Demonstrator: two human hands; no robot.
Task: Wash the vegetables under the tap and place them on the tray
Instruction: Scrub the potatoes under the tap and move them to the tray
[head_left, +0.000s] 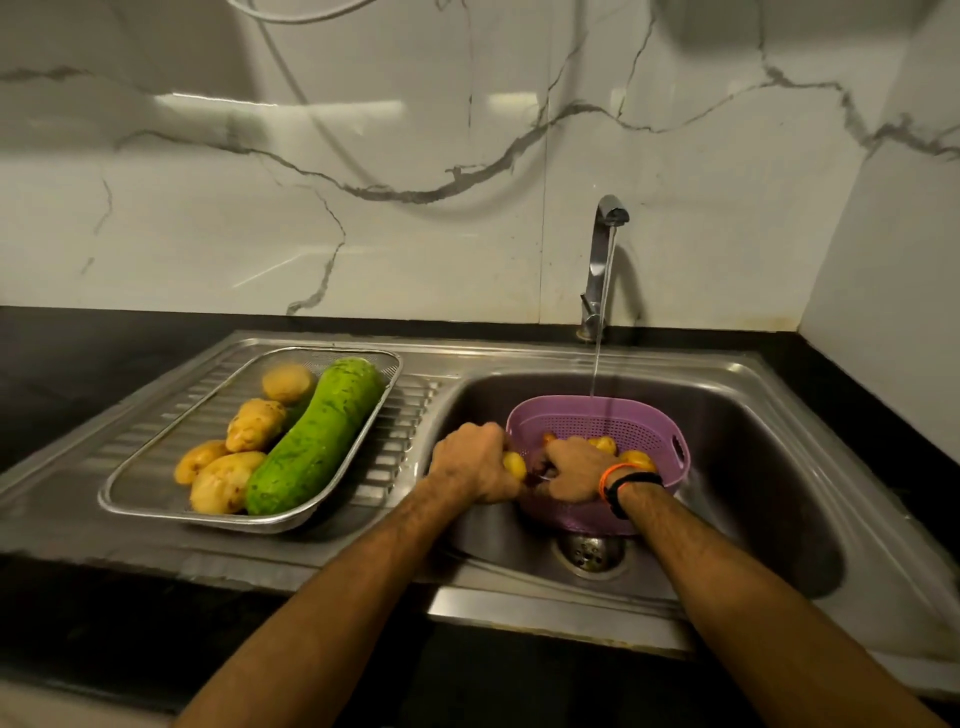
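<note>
I see a small potato (514, 464) gripped in my left hand (475, 460) at the rim of the purple basket (644, 415), which sits in the sink (779, 441) so the tap (602, 260) runs into it. My right hand (576, 467) reaches inside, curled; what it holds I cannot tell. Washed potatoes (254, 425) and a gourd (317, 441) drain on the tray (156, 506).

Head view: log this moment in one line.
tap running | left hand grips potato | right hand in purple basket | tray: potatoes, gourd
</note>
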